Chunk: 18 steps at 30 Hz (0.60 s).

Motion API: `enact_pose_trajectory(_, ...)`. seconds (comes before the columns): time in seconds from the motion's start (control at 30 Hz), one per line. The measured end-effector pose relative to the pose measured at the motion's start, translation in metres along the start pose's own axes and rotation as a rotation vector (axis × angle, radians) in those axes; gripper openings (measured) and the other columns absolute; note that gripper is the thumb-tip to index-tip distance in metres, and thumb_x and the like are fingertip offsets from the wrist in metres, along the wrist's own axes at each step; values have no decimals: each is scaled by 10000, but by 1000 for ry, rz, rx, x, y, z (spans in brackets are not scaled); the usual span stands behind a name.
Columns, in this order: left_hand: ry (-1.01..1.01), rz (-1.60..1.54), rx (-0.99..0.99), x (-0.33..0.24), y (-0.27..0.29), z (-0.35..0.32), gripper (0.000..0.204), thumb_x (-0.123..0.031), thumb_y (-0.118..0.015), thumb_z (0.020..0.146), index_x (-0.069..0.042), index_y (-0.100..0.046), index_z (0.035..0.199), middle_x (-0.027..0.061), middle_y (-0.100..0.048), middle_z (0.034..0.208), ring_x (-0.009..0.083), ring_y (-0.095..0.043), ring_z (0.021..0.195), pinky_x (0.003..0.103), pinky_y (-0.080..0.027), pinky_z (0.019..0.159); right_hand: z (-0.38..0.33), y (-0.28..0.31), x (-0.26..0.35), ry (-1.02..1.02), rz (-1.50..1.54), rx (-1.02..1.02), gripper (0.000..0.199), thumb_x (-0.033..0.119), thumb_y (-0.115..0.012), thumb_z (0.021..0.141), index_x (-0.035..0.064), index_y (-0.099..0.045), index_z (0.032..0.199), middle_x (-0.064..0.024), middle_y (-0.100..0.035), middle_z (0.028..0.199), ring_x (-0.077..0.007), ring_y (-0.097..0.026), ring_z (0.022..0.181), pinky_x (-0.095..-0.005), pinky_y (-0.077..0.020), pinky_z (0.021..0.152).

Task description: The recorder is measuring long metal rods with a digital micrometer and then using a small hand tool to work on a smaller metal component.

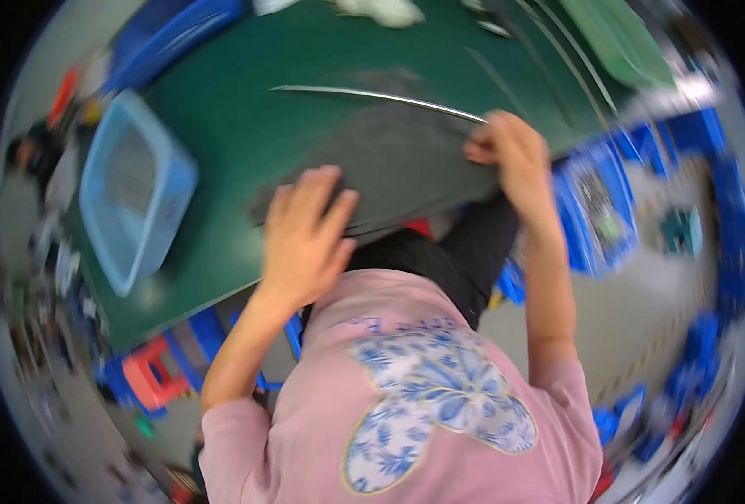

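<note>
One metal rod [381,95], pinched in right hand [519,160]; one grey cloth [414,155], left hand [303,244] over it, fingers [336,215] spread; one green counter [230,126]; grey floor [654,202].

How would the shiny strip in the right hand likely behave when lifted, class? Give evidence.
The shiny strip is probably light, being so slender. It seems fairly stiff, perhaps springy: it runs in a smooth line without kinks. Its bright, smooth-looking surface suggests it could slip in the right hand.
</note>
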<state>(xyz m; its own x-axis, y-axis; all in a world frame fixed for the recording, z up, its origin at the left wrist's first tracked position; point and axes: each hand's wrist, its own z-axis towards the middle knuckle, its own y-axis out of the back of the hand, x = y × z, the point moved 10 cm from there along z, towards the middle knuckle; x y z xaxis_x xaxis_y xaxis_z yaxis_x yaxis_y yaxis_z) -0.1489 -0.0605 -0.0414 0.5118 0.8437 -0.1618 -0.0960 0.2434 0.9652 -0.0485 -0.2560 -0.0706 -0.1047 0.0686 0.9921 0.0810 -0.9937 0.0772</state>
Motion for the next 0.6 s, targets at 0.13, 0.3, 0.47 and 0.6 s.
enact_pose_trajectory(0.13, -68, -270, -263, -12, 12, 1, 334, -140, -567, 663, -25, -541, 976, 159, -491, 1075, 314, -464, 1010, 427, -366, 835, -37, 0, 43, 46, -113, -98, 249, 163, -400, 888, -32, -512, 782, -47, -529, 678, -94, -510, 590, -200, -395, 531)
enact_pose_trajectory(0.3, 89, -310, -340, 4, 7, 12, 367, -109, -575, 666, -7, -510, 1013, 161, -486, 1051, 319, -456, 1005, 404, -355, 861, -45, -34, 17, -41, -365, 82, 235, 148, -415, 873, -24, -555, 794, -39, -533, 604, -90, -514, 565, -219, -381, 506)
enact_pose_trajectory(0.47, 30, -389, -379, 8, 13, 19, 234, -69, -573, 653, -20, -559, 881, 133, -533, 1012, 319, -499, 938, 395, -393, 802, -59, -20, 47, 232, -937, -69, 137, 153, -534, 774, 26, -582, 791, -150, -589, 772, -324, -562, 724, -386, -435, 622)
enact_pose_trajectory(0.6, -212, -271, -321, -19, 34, 60, 272, -48, -592, 655, -44, -571, 926, 105, -531, 924, 293, -510, 882, 380, -400, 757, -63, -28, 51, 298, -843, -65, 98, 129, -553, 743, 36, -565, 769, -123, -574, 722, -294, -558, 683, -369, -437, 581)
